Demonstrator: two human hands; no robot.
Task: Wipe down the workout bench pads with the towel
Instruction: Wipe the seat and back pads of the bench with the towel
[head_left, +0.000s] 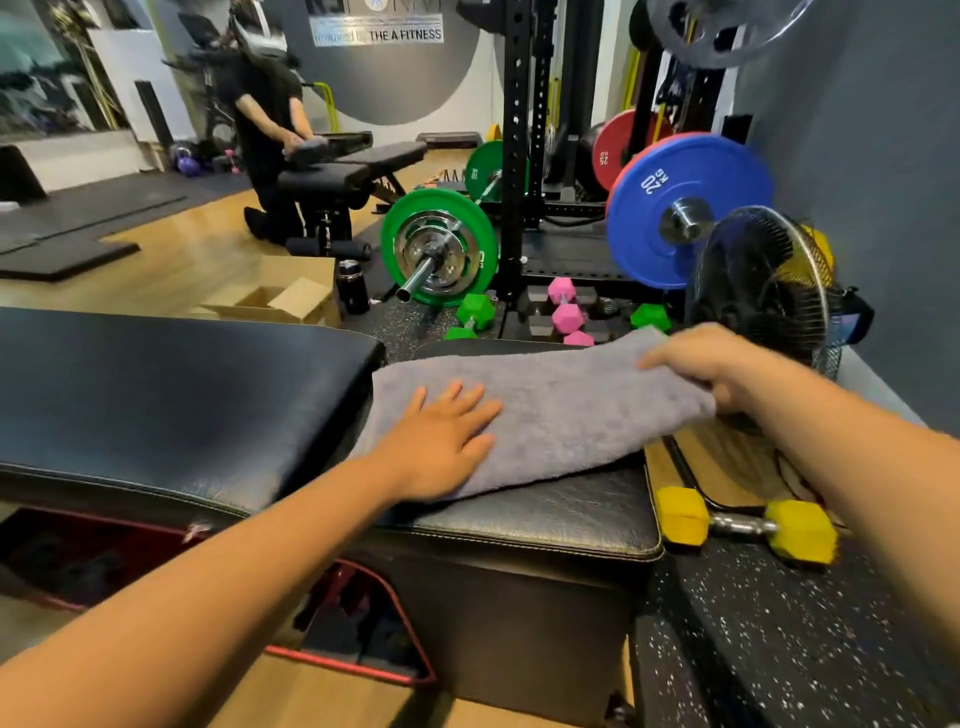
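Note:
A grey towel (561, 405) lies spread across the right, shorter pad (545, 514) of a black padded workout bench. The longer black pad (171, 395) stretches to the left. My left hand (441, 441) rests flat on the towel's left half, fingers spread, palm down. At the towel's far right end my right hand (711, 364) pinches the cloth's edge, which lifts slightly off the pad there.
A yellow dumbbell (748, 525) lies on the speckled mat right of the bench. Behind it are a black floor fan (763, 286), pink and green dumbbells (566, 317), loaded barbells and a rack. A cardboard box (280, 296) and another person at a second bench (353, 166) are farther back.

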